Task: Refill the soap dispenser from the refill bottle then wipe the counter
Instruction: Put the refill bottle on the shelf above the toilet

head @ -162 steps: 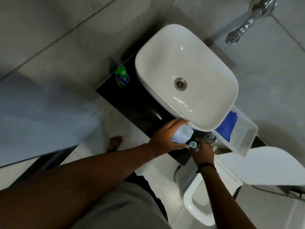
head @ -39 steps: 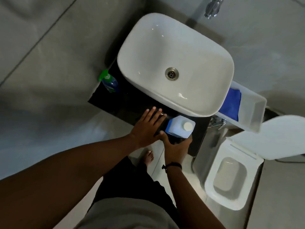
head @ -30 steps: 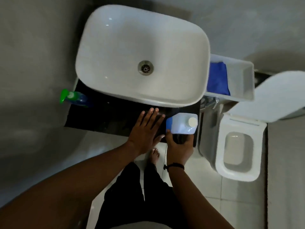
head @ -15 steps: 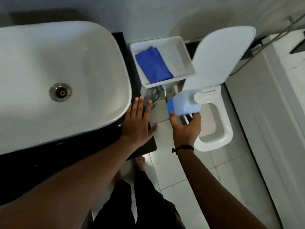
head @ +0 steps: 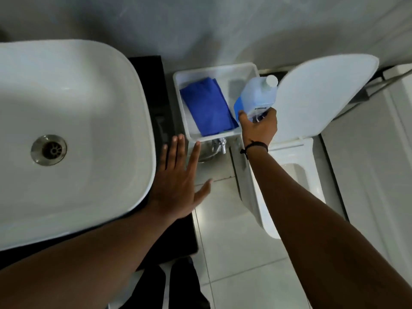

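Head view, nearest first: the left hand [head: 178, 181] lies flat and spread on the dark counter [head: 176, 237] beside the sink [head: 124, 112], gripping nothing; farther out, the right hand [head: 258, 126] grips the refill bottle [head: 256, 97] by its base over the white bin [head: 214, 69], capped neck pointing away toward the wall, long axis tilted; filling looks done, so setting it down beside the blue cloth [head: 207, 108] and taking that cloth should come next.

dim cool light, soft motion blur, wide-angle bending at edges
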`<state>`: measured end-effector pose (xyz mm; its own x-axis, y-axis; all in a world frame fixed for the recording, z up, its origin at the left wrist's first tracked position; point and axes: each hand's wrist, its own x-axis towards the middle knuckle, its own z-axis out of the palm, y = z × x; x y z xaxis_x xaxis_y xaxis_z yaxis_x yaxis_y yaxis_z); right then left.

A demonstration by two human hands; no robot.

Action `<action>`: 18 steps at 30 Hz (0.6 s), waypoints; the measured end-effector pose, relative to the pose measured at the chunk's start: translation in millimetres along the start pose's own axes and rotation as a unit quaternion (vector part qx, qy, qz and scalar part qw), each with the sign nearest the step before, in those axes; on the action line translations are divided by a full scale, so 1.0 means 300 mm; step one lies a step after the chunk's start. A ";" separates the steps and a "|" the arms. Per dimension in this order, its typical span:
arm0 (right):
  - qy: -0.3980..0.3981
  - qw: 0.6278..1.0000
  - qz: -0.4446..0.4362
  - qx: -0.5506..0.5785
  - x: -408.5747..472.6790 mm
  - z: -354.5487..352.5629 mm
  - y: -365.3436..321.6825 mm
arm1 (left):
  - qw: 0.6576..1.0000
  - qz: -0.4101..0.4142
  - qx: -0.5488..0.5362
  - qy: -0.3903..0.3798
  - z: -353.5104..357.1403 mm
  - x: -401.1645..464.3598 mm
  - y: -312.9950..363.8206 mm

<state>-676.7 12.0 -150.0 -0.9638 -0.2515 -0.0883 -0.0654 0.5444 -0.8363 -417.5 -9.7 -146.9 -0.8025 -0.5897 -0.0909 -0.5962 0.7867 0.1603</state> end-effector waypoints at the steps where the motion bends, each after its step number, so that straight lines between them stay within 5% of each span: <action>1: -0.003 1.000 0.009 -0.008 0.036 0.030 0.002 | 1.000 -0.001 -0.002 -0.002 0.001 0.001 0.001; 18: 0.015 0.996 0.065 -0.053 0.326 0.309 -0.063 | 0.999 -0.023 -0.029 -0.033 -0.017 0.008 0.010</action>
<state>-745.9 -97.2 -193.0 -0.9733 -0.1502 -0.1738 0.0346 0.6522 -0.7572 -421.1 -9.7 -141.5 -0.7752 -0.6102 -0.1634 -0.6316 0.7461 0.2105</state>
